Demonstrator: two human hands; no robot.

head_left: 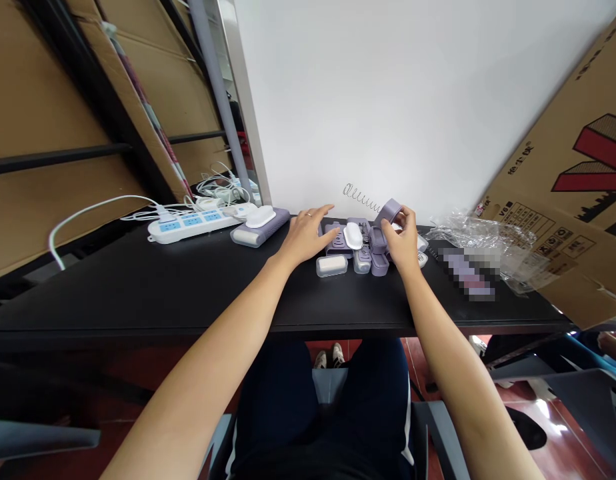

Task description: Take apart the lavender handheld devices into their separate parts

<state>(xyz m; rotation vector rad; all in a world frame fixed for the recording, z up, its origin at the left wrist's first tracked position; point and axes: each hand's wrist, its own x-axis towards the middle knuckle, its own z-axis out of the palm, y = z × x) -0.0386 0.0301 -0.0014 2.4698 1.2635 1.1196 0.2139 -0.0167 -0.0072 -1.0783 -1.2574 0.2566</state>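
The right hand [402, 237] grasps a purple piece [389, 209] between thumb and fingers, holding it raised and tilted over the cluster of small purple parts [379, 252] on the black table [138, 287]. The left hand [308, 235] is open, fingers spread, at the left edge of that cluster; whether its fingertips touch anything I cannot tell. Among the parts lies a white oval piece [353, 235], and a clear-cased white block [332, 265] sits at their front. A thin dark coil [361, 195] shows against the white panel [388, 100] behind — whether it joins the held piece is unclear. Left of the left hand rests a purple-and-white box [261, 229] with a white oval piece on top, then a white power strip [191, 225] with tangled cables [221, 190]. To the right, crumpled clear plastic [508, 247] and a blurred-out item [467, 275] lie near the right hand, the plastic against a large cardboard box [563, 167] — which crowds that end of the table.
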